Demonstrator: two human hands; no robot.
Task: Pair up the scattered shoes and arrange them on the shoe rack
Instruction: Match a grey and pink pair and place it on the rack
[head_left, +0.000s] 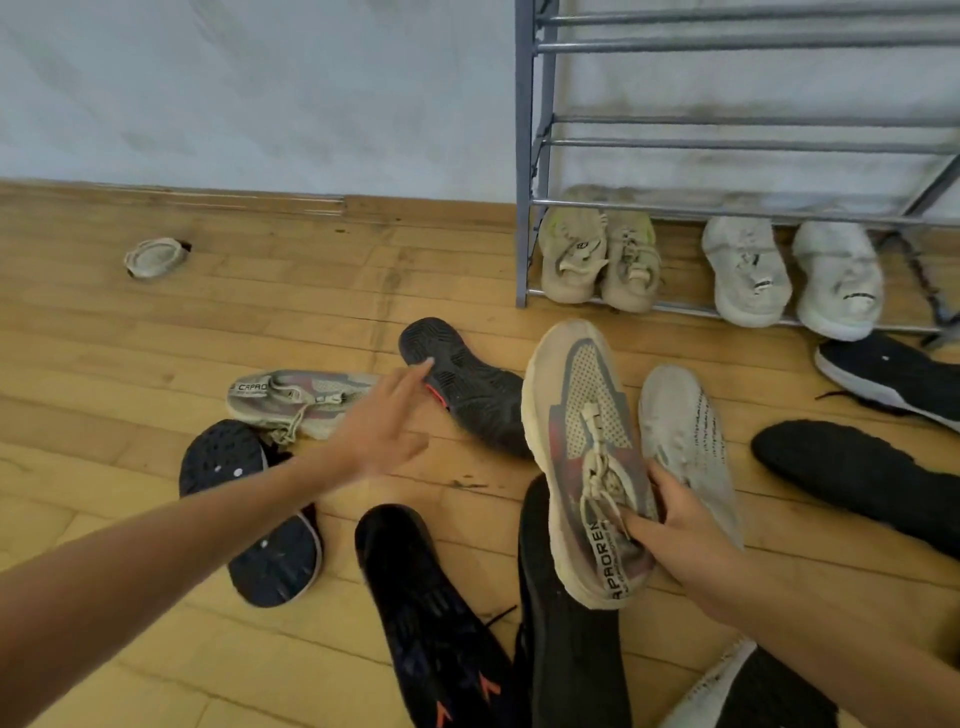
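Note:
My right hand (675, 530) grips a grey-and-red mesh sneaker (582, 436) by its tongue and heel, toe pointing away from me. Its matching grey-and-red sneaker (301, 397) lies on its side on the wooden floor to the left. My left hand (382, 426) reaches out over that shoe with fingers spread and nothing in it. The grey metal shoe rack (530, 156) stands against the wall at upper right. On its bottom tier sit a beige pair (597, 260) and a white pair (789, 275).
Several loose shoes lie around: an upturned black shoe (462, 384), a dark blue sole-up shoe (249, 514), a black shoe with orange marks (431, 623), a pale grey sneaker (691, 441), and black shoes (857, 467) at right. A small round object (153, 257) lies near the wall.

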